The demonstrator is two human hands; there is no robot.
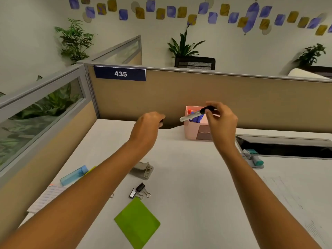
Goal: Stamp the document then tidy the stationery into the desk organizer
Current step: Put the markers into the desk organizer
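Note:
My right hand [221,121] pinches a marker [193,115] by its black end, holding it slanted just over the pink desk organizer [191,131] at the back of the desk. Blue and red pens stand in the organizer. My left hand [149,125] hovers left of the organizer with fingers curled downward; something dark shows at its fingertips, but I cannot tell if it grips anything. The printed document [294,200] lies at the right.
On the white desk lie a grey hole punch [143,170], black binder clips [139,190], a green sticky-note pad [137,221], a blue case [73,175], a sheet of labels [46,196] and a teal stamp [253,157]. A beige partition stands behind.

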